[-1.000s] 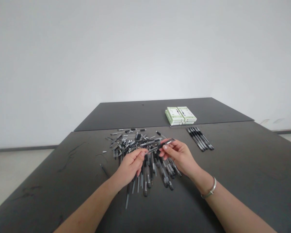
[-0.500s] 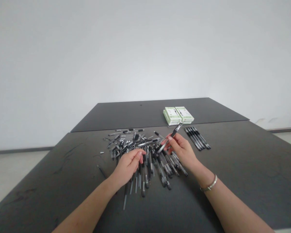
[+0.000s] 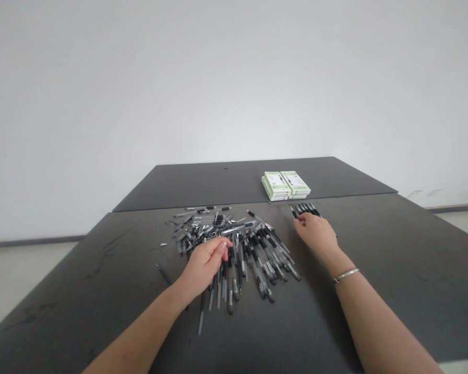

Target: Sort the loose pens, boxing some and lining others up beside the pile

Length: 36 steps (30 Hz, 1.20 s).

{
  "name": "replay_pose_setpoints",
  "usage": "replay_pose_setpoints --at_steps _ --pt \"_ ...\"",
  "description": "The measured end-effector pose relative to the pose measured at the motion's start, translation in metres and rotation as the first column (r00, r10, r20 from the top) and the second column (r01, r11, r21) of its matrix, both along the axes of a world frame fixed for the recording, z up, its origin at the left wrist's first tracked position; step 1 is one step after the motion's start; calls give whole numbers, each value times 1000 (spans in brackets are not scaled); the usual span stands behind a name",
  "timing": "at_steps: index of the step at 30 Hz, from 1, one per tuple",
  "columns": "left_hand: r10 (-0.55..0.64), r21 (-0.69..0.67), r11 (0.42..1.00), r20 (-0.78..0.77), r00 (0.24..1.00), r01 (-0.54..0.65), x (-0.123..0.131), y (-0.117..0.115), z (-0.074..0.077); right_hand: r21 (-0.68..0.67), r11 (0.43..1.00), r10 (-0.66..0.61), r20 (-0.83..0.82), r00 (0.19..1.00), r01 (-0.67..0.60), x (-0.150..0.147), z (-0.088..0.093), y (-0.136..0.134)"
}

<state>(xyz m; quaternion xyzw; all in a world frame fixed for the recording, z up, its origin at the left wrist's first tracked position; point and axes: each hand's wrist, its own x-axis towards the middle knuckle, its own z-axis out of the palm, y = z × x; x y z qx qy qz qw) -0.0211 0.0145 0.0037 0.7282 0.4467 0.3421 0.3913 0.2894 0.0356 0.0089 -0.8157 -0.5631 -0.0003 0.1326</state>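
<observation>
While the left hand (image 3: 206,266) curls loosely, fingers together, over the near-left side of a loose pile of pens (image 3: 239,249), the right hand (image 3: 315,235) lies cupped over the end of a neat row of black pens (image 3: 304,209), though any pinch cannot be told. Open dark tabletop (image 3: 390,249) stretches right of the row, and green-and-white boxes (image 3: 284,185) sit just behind it, near the back panel's front edge.

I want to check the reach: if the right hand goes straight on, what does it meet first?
The right hand would probably meet the row of black pens first, though depth is unclear here.
</observation>
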Motion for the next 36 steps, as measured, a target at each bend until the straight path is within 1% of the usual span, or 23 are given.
replay_pose_setpoints --at_steps 4,12,20,29,31,33,35,36 --pt "5 4 1000 22 1000 -6 0 -1 0 -25 998 -58 18 998 59 1 1 -3" --pt "-15 -9 1000 -13 1000 15 -1 0 -3 -29 997 -75 107 992 78 5 -6 2" --pt "-21 2 1000 -6 1000 21 -1 0 -4 -17 998 -60 164 985 64 4 -13 5" --pt "-26 1 1000 -13 1000 26 -2 1 -5 3 999 -54 175 983 54 9 -18 7" --pt "-26 1 1000 -7 1000 26 -2 1 -5 25 999 -51 175 983 48 10 -18 7" --pt "-24 5 1000 -1 1000 24 -2 1 -4 86 996 -43 161 986 30 9 -17 7" --pt "-24 4 1000 -2 1000 24 -2 1 -4 166 986 17 95 995 -33 5 -15 6" --pt "-23 3 1000 -1 1000 23 -2 1 -3 197 977 78 38 996 -84 1 -13 5"
